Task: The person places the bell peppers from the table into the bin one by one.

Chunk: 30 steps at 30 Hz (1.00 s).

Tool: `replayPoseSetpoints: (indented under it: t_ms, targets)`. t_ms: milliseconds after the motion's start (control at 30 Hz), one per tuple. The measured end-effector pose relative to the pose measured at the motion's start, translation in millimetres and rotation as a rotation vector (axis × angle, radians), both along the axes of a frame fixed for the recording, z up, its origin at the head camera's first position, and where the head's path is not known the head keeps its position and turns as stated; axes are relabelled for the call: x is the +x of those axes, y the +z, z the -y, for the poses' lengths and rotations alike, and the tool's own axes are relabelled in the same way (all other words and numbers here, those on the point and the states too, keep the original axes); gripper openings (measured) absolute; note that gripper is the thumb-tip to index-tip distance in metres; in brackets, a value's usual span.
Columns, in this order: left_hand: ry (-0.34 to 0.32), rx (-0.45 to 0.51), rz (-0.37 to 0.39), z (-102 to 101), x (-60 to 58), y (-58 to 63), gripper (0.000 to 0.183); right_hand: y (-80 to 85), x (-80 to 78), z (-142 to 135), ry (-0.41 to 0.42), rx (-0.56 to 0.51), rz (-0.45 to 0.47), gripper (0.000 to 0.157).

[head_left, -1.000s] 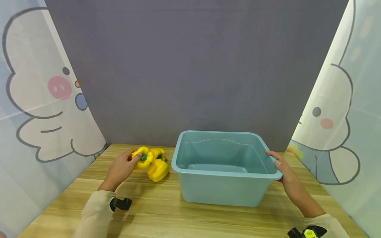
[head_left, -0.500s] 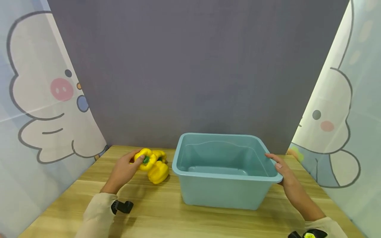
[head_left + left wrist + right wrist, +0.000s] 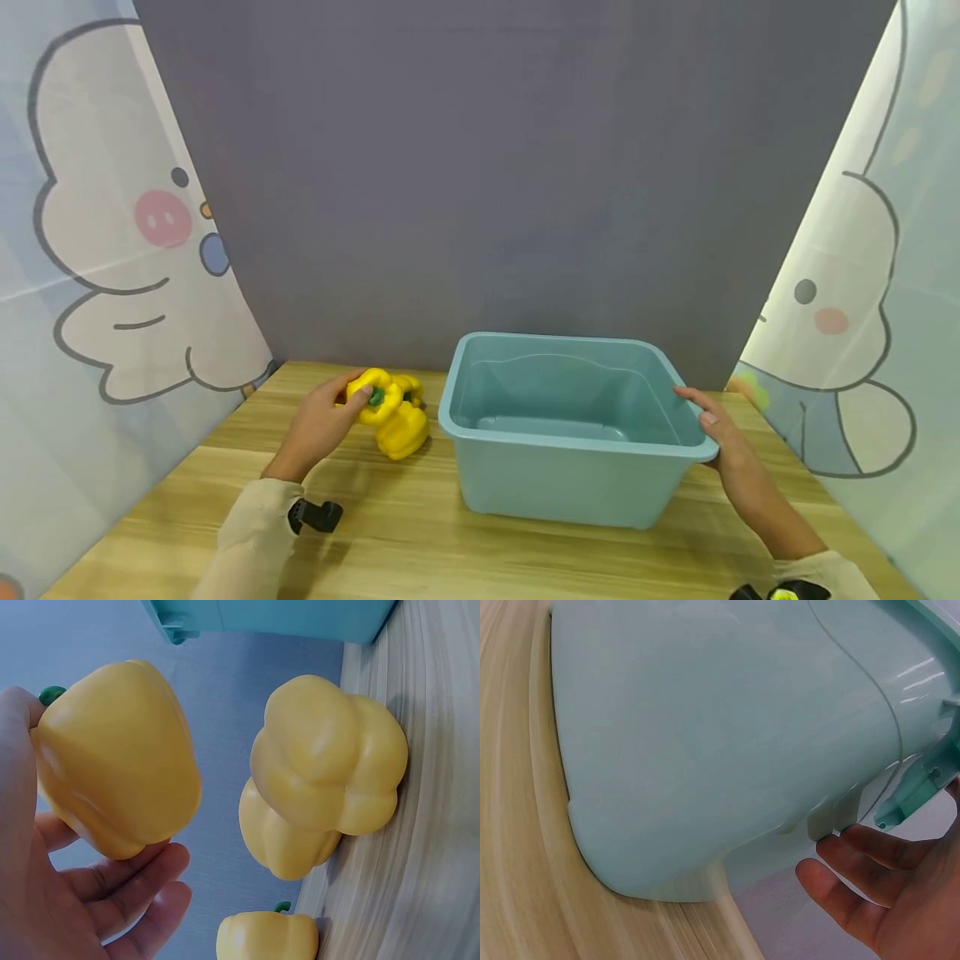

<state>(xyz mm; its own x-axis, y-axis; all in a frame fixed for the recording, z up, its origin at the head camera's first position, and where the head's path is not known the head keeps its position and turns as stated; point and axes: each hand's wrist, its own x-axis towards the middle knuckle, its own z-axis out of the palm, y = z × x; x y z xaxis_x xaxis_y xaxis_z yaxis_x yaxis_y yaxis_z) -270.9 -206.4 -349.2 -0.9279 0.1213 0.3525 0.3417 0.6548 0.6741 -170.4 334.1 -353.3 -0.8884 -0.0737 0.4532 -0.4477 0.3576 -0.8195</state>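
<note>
Head view is showing the left hand [image 3: 318, 423] grasping a yellow pepper [image 3: 386, 398] above the worktop [image 3: 420, 550]; since the earlier frame it is edging toward the tub [image 3: 562, 483], covering more of the resting peppers [image 3: 403, 433], apparently narrowing the gap. The right hand [image 3: 727, 443] is still gripping the tub's rim [image 3: 577, 443].

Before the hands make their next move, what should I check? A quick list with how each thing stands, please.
1. Left hand gripping the yellow bell pepper: ok.
2. Grip firm enough: cannot tell.
3. Blue-green tub upright on the wooden table: ok.
4. Right hand holding the tub's right end: ok.
5. Gripped pepper above the tub: not ok, it is to the left of it.
6. Tub free inside: cannot tell fully; no pepper shows there, but the near wall hides part.
</note>
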Motion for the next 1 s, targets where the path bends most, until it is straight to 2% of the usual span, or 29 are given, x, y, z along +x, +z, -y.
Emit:
replayPoseSetpoints:
  t_ms: [133,367,733,1000]
  targets:
    - [-0.008,0.003,-0.009,-2,-1.2,-1.1,0.063,-1.3,1.4,-1,-0.005,0.003,0.001,0.043]
    - [0.017,0.007,0.002,-1,-0.4,-4.2,0.062,-2.2,1.1,-1,-0.003,0.007,0.022,0.043]
    - [-0.016,0.052,-0.023,-6,1.9,-0.1,0.062,0.7,0.9,0,-0.008,0.029,0.009,0.045]
    - [-0.034,0.024,-0.155,-15,5.7,5.7,0.059,-1.6,-1.4,1,-0.033,-0.002,0.015,0.044]
